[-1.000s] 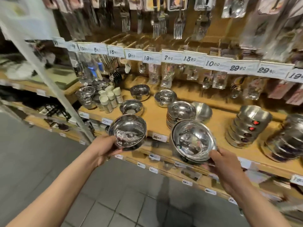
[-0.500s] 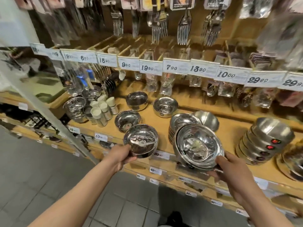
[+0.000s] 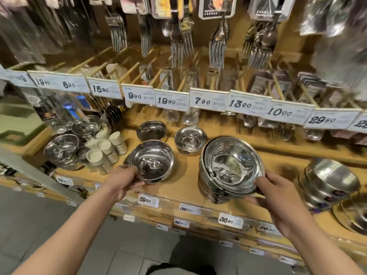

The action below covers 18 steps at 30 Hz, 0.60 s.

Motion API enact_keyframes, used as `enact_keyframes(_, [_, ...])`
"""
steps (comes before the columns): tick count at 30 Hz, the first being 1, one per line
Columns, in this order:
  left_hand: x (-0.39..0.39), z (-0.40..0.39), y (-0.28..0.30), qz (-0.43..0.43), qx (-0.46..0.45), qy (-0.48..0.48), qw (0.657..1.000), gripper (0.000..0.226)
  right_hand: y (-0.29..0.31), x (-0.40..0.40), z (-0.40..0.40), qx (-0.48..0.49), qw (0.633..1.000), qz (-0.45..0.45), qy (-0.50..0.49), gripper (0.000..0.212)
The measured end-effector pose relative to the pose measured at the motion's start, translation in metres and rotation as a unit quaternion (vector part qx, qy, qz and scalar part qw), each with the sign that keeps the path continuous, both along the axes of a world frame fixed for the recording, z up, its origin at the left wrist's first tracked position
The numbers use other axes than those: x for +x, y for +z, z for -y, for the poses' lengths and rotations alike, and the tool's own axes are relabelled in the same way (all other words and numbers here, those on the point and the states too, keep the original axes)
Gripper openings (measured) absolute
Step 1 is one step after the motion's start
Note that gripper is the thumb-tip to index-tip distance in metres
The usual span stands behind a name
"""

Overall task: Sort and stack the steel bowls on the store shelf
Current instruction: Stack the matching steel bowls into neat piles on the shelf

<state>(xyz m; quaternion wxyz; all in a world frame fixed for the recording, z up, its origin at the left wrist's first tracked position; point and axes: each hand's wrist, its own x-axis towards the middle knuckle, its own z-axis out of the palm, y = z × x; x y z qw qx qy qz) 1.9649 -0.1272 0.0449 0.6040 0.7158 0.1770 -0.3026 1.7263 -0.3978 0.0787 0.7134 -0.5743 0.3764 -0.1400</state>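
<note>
The biggest risk sits at four o'clock: my right hand (image 3: pixel 278 193) grips the rim of the big bowl (image 3: pixel 232 165), which rests tilted on the stack (image 3: pixel 210 187) of bowls. If I let go before it seats level inside the one below, I think it could slide off toward me, or knock the stack sideways into the leaning pile (image 3: pixel 329 181) at three o'clock.

Next, at the centre, my left hand (image 3: pixel 123 180) pinches the near rim of the middle bowl (image 3: pixel 152 162), thumb on top. It seems to sit over another bowl, though glare blurs that edge. A slack pinch on slick steel could drop it with a clatter on the shelf (image 3: pixel 184 173).

As for contents, largest first: the big bowl holds only reflections, the middle bowl likewise. The small bowl (image 3: pixel 190 140) at twelve o'clock has a sticker on its side and nothing inside; the dark bowl (image 3: pixel 152 130) at eleven looks bare too. At nine o'clock the little white-topped cups (image 3: pixel 103 149) stand clustered.
</note>
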Motion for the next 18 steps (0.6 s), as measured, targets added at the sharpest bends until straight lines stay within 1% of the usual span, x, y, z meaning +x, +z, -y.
enact_keyframes(4, [0.028, -0.016, -0.003, 0.007, 0.019, 0.005, 1.000, 0.028, 0.002, 0.038, -0.028, 0.001, 1.000, 0.007, 0.000, 0.025])
enact_keyframes(6, [0.040, -0.022, -0.007, -0.002, 0.014, 0.000, 1.000, 0.026, 0.000, 0.058, -0.046, 0.007, 1.000, 0.006, 0.003, 0.025])
enact_keyframes(9, [0.055, -0.031, -0.016, -0.018, 0.006, -0.007, 1.000, 0.018, -0.008, 0.082, -0.077, 0.023, 1.000, -0.005, 0.007, 0.025])
enact_keyframes(12, [0.071, -0.037, -0.028, -0.022, -0.001, -0.025, 0.999, 0.009, -0.027, 0.100, -0.107, 0.034, 0.999, -0.021, -0.006, 0.023])
enact_keyframes(18, [0.098, -0.047, -0.049, -0.029, -0.005, -0.062, 0.998, 0.008, -0.074, 0.116, -0.144, 0.047, 0.995, -0.069, -0.059, 0.023])
